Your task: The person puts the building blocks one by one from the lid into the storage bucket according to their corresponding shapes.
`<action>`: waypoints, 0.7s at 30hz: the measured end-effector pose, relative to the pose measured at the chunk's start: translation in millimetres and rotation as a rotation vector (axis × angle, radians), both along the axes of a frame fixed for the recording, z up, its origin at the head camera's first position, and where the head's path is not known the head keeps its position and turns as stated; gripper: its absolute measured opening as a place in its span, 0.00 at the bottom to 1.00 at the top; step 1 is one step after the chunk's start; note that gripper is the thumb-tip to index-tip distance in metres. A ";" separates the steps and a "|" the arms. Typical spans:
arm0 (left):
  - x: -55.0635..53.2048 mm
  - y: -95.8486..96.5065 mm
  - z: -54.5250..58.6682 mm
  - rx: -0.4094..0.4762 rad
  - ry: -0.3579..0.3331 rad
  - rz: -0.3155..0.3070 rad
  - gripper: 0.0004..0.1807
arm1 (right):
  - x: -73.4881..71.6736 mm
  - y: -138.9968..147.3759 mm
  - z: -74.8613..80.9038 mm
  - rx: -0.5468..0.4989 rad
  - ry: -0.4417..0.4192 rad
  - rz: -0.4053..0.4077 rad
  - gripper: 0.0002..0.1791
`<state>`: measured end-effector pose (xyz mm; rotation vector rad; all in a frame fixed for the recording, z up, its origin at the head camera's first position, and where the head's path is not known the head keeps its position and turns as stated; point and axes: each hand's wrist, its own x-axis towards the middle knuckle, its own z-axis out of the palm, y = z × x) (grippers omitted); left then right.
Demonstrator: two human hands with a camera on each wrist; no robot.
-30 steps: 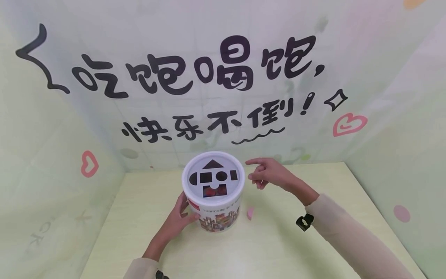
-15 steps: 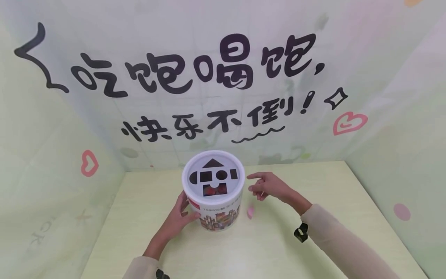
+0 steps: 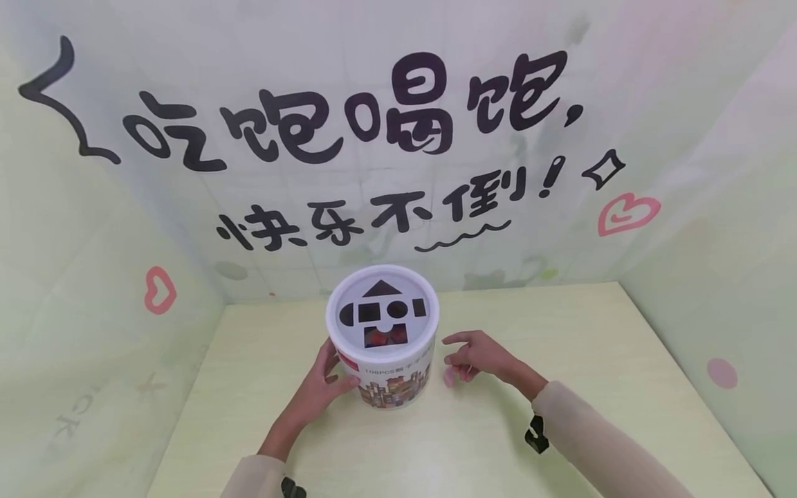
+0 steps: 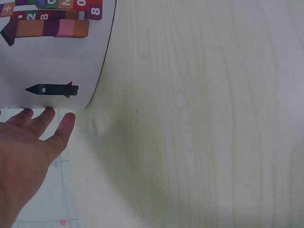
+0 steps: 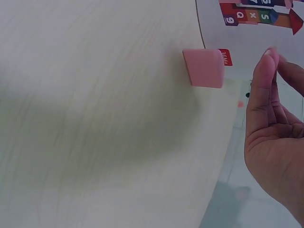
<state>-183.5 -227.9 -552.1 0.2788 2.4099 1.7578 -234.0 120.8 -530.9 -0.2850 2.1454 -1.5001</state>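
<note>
A white toy-block bucket (image 3: 395,391) stands upright on the table, its side printed with colourful blocks. Its lid (image 3: 349,339) has a triangle, a square, a circle and other cut-outs, with red showing through the front one. My left hand (image 3: 320,391) rests against the bucket's left side, thumb toward the front and fingers spread. A small pink block (image 5: 204,69) sits on the table close to the bucket's right side. Right by that block is my right hand (image 3: 476,356), index finger stretched toward the bucket and the other fingers loosely bent. Nothing shows between its fingers.
The pale wood table (image 3: 560,332) meets a back wall (image 3: 373,41) of light cloth with large black lettering, just behind the bucket. Cloth side walls bound the table at left and right. A dark wrist device (image 3: 537,434) hangs at the right sleeve.
My right hand has come down and nearer in the head view, from beside the lid to the pink block, now overlapping it. The left hand and bucket have stayed in place.
</note>
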 end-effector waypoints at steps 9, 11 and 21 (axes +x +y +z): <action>0.2 -0.3 -0.2 0.002 0.010 0.005 0.50 | 7.1 -3.9 -22.9 0.011 -0.035 -0.010 0.28; 0.0 -0.1 -0.8 0.002 0.012 0.004 0.50 | 9.0 -4.3 -28.4 0.022 -0.038 -0.016 0.27; 1.0 0.8 2.2 0.005 0.016 0.003 0.51 | 21.0 -7.1 -49.0 0.001 -0.049 -0.027 0.26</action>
